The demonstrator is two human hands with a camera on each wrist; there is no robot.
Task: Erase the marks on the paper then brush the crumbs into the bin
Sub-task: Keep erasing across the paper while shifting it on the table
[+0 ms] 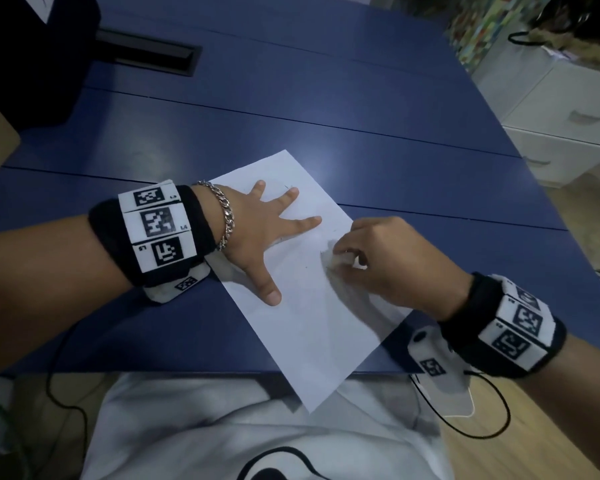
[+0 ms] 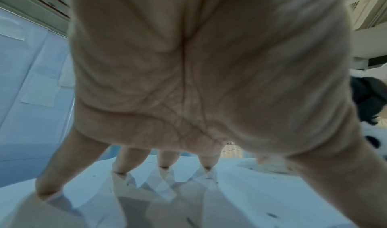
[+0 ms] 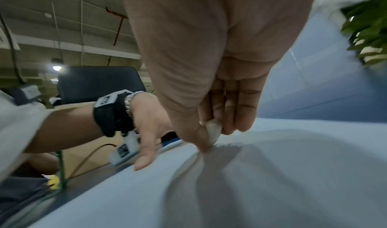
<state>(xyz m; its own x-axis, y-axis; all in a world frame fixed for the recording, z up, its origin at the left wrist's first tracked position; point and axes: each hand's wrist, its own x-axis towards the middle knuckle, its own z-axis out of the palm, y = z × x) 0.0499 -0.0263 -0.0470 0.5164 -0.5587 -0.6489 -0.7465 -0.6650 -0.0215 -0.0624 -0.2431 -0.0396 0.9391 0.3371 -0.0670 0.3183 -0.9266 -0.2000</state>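
White paper (image 1: 312, 306) lies flat, faintly specked.

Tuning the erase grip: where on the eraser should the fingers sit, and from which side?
Take the white eraser by its upper half, from above, thumb on one face and fingertips on the other, as the right hand does now. Its rounded lower end must stay bare to rub the paper. The left hand lies spread flat on the sheet, pinning it, so come from the right.
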